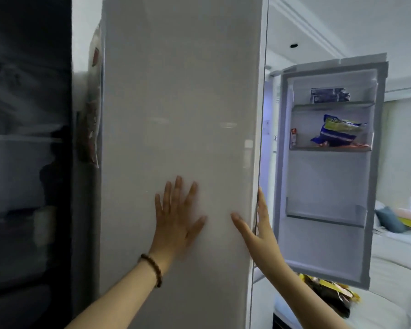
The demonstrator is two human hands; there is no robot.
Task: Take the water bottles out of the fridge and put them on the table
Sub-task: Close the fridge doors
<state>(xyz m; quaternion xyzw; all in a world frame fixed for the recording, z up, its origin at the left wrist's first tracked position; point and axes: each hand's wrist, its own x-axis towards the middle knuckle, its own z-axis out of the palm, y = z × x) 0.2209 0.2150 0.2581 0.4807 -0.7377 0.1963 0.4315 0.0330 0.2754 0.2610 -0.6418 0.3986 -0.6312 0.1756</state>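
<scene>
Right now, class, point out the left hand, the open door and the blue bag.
left hand (176,224), head view, back of hand.
open door (323,181), head view, inner panel.
blue bag (339,132), head view, its middle.

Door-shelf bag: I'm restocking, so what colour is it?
The bag is blue and yellow-green; head view.

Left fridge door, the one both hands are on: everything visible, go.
The left fridge door is a tall, plain, pale grey-white panel with a glossy face showing faint reflections; no handle shows. It stands upright, mid-view; whether fully shut cannot be told. The left hand lies flat on its front, fingers spread. The right hand straddles its right edge, thumb on the front, fingers straight along the edge.
</scene>
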